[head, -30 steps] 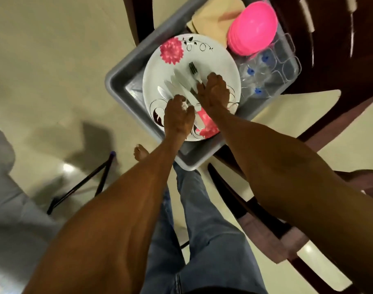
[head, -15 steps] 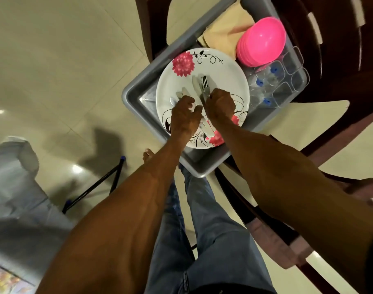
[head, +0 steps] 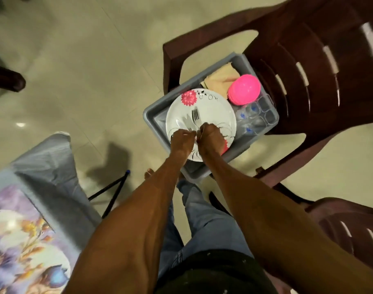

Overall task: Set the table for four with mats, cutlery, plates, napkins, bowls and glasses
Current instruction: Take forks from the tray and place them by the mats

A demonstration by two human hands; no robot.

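Over round glossy plate (head: 215,111), hands (head: 183,141) gripping metal cutlery (head: 193,120)

2 hands (head: 183,139) on cutlery (head: 192,122), count unclear, at least 1 fork. 1 floral plate (head: 215,111) on top, stack depth n/a. 1 pink bowl stack (head: 243,89). Approx 4 glasses (head: 257,115). 1 grey tub (head: 153,115). 2 chairs (head: 308,60). 1 mat (head: 22,230).

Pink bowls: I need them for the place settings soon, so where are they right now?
In the head view, the stacked pink bowls sit at the far right of the grey tub on the chair, between the beige napkins and the clear glasses.
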